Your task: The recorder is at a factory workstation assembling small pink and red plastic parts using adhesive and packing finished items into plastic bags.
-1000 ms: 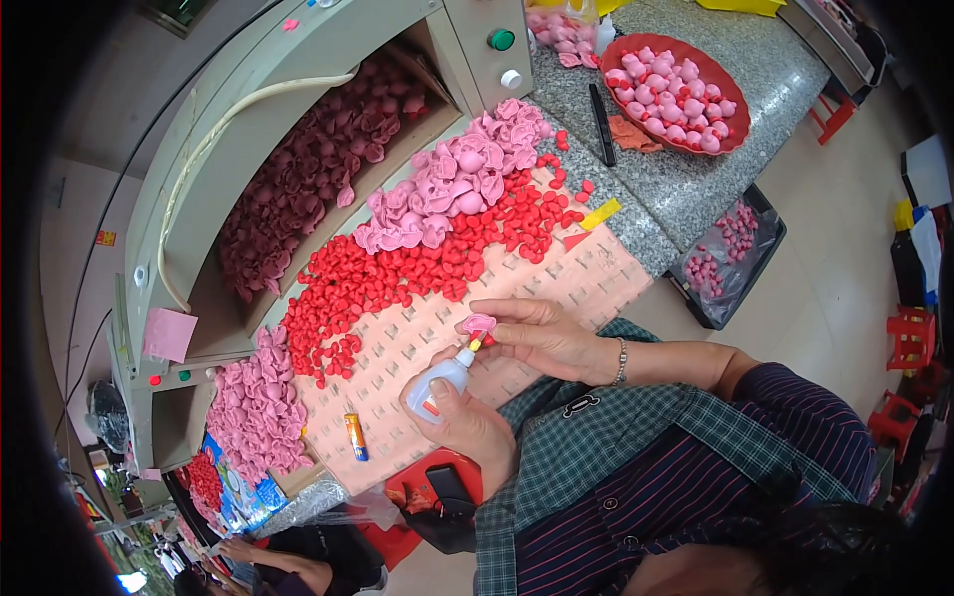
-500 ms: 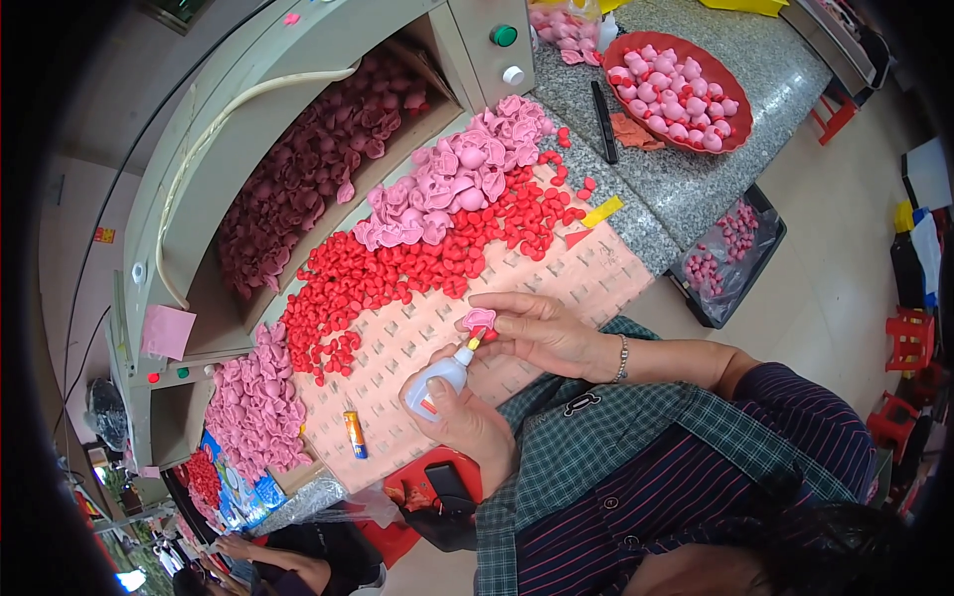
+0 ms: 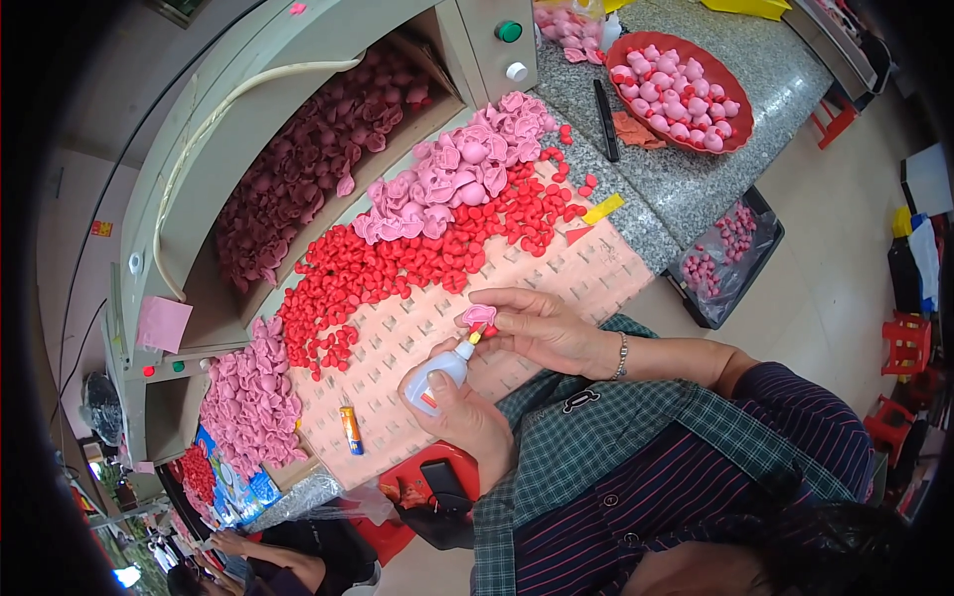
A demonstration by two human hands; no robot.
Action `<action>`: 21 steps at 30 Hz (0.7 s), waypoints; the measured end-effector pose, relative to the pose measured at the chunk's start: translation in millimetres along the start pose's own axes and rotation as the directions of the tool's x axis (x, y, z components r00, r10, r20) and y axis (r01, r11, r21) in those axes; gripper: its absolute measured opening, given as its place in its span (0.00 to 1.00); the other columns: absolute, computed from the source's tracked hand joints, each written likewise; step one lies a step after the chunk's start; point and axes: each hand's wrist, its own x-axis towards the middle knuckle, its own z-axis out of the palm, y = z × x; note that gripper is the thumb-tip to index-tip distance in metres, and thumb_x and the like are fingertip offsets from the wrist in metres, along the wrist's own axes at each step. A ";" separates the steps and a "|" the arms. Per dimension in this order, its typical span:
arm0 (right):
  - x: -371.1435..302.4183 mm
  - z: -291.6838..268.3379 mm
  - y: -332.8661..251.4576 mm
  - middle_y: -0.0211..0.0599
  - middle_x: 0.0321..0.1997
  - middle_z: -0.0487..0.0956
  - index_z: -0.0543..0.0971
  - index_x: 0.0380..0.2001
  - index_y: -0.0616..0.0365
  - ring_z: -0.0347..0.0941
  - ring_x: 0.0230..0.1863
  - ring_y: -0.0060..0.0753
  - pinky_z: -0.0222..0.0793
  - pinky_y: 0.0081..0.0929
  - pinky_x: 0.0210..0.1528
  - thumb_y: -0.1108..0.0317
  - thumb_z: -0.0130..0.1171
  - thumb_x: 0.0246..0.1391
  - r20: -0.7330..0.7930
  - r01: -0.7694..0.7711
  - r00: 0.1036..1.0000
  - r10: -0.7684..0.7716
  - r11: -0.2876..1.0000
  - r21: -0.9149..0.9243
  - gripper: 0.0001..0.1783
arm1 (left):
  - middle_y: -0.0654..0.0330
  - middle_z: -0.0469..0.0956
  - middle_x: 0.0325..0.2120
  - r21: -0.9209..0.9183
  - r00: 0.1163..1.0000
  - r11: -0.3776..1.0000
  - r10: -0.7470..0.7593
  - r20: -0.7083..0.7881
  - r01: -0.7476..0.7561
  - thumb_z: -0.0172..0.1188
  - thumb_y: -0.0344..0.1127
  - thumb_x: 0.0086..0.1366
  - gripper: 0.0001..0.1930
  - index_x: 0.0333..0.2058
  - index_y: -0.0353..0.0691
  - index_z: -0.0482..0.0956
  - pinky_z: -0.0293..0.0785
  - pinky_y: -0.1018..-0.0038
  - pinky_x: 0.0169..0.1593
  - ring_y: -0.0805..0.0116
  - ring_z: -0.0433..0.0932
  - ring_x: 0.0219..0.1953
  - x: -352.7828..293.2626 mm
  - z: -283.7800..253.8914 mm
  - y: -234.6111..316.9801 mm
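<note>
My left hand (image 3: 467, 422) is closed around a small translucent white squeeze bottle (image 3: 434, 387) with a yellow nozzle tip. My right hand (image 3: 547, 333) pinches a small pink moulded rubbery piece (image 3: 480, 314), with a bit of red at its lower side. The nozzle tip points up at that piece and appears to touch it; the exact contact is too small to tell. Past my hands, a band of loose red pieces (image 3: 388, 266) lies on the pale pink patterned mat (image 3: 397, 343). Pink hollow pieces (image 3: 457, 169) are heaped behind them.
A grey machine cabinet (image 3: 288, 65) holds more pink pieces. On the granite counter (image 3: 770, 84) stand a red bowl (image 3: 737, 134) of pink balls and a black pen-like stick (image 3: 606, 119). A small orange-and-blue tube (image 3: 351, 430) lies on the mat. Another person's hand (image 3: 231, 542) shows lower left.
Both hands stay nearly in place, with the nozzle still at the pink piece. The background has shifted very slightly in the picture.
</note>
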 end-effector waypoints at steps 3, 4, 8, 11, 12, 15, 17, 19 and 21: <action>-0.4 0.0 0.0 0.42 0.60 0.73 0.66 0.65 0.59 0.71 0.61 0.34 0.71 0.37 0.60 0.71 0.48 0.68 0.000 0.010 1.000 -0.010 1.000 -0.002 0.23 | 0.44 0.76 0.43 0.011 1.000 1.000 -0.003 -0.001 0.003 0.56 0.43 0.70 0.19 0.46 0.33 0.65 0.75 0.62 0.53 0.56 0.77 0.46 -0.3 -0.3 -0.4; -0.4 -0.7 0.0 0.42 0.60 0.74 0.66 0.65 0.59 0.71 0.60 0.34 0.71 0.36 0.59 0.71 0.48 0.68 0.007 0.015 1.000 -0.015 1.000 0.003 0.23 | 0.44 0.76 0.43 0.018 1.000 1.000 -0.008 -0.003 0.008 0.56 0.43 0.70 0.19 0.46 0.33 0.65 0.75 0.63 0.53 0.56 0.77 0.46 -0.4 -0.4 -0.6; -0.1 3.5 -1.1 0.41 0.56 0.75 0.67 0.63 0.61 0.75 0.54 0.35 0.74 0.36 0.57 0.71 0.49 0.67 -0.007 0.019 1.000 -0.019 1.000 0.019 0.22 | 0.43 0.76 0.42 0.021 1.000 1.000 0.000 -0.015 0.000 0.56 0.43 0.70 0.18 0.46 0.33 0.65 0.75 0.63 0.53 0.56 0.77 0.46 -1.5 0.0 -0.2; -0.1 5.4 -2.2 0.40 0.56 0.75 0.67 0.63 0.60 0.75 0.53 0.34 0.75 0.36 0.56 0.71 0.49 0.68 -0.013 0.017 1.000 -0.017 1.000 0.024 0.22 | 0.42 0.76 0.42 0.027 1.000 0.999 0.022 -0.017 -0.022 0.57 0.42 0.70 0.18 0.45 0.33 0.64 0.76 0.62 0.53 0.55 0.77 0.47 -2.2 0.8 0.9; -0.2 5.4 -2.2 0.40 0.56 0.75 0.67 0.63 0.60 0.75 0.53 0.34 0.75 0.36 0.56 0.71 0.49 0.68 -0.013 0.017 1.000 -0.016 1.000 0.023 0.22 | 0.42 0.76 0.42 0.036 0.999 0.999 0.029 -0.017 -0.028 0.57 0.41 0.70 0.18 0.44 0.33 0.64 0.76 0.62 0.53 0.55 0.77 0.47 -2.4 0.9 1.3; 0.0 4.6 -1.5 0.40 0.55 0.76 0.67 0.64 0.60 0.75 0.53 0.34 0.75 0.36 0.56 0.70 0.49 0.68 -0.022 0.012 1.000 -0.012 1.000 0.022 0.22 | 0.41 0.76 0.42 0.052 0.999 0.998 0.046 -0.014 -0.045 0.57 0.41 0.70 0.17 0.44 0.33 0.64 0.76 0.61 0.53 0.54 0.77 0.46 -2.8 2.5 3.1; -0.1 4.0 -1.3 0.39 0.55 0.76 0.67 0.64 0.60 0.75 0.53 0.34 0.75 0.35 0.56 0.70 0.49 0.68 -0.007 0.015 1.000 -0.015 0.999 0.028 0.22 | 0.40 0.76 0.42 0.060 0.998 0.997 0.056 -0.010 -0.055 0.57 0.40 0.70 0.17 0.44 0.32 0.64 0.76 0.61 0.53 0.54 0.77 0.46 -3.3 4.1 4.3; -0.2 3.7 -0.8 0.39 0.55 0.76 0.67 0.64 0.60 0.75 0.53 0.33 0.75 0.35 0.56 0.70 0.49 0.68 -0.008 0.018 1.000 -0.018 1.000 0.025 0.22 | 0.40 0.76 0.41 0.067 0.998 0.996 0.057 -0.010 -0.056 0.57 0.40 0.70 0.17 0.44 0.32 0.63 0.76 0.60 0.53 0.53 0.77 0.46 -3.8 5.2 5.0; 0.2 4.4 0.0 0.39 0.55 0.76 0.67 0.64 0.60 0.75 0.53 0.33 0.75 0.35 0.55 0.70 0.49 0.68 -0.008 0.019 1.000 -0.019 1.000 0.022 0.22 | 0.39 0.76 0.41 0.070 0.998 0.996 0.064 -0.016 -0.062 0.57 0.39 0.70 0.17 0.44 0.32 0.63 0.76 0.60 0.53 0.53 0.77 0.46 -3.7 3.6 3.6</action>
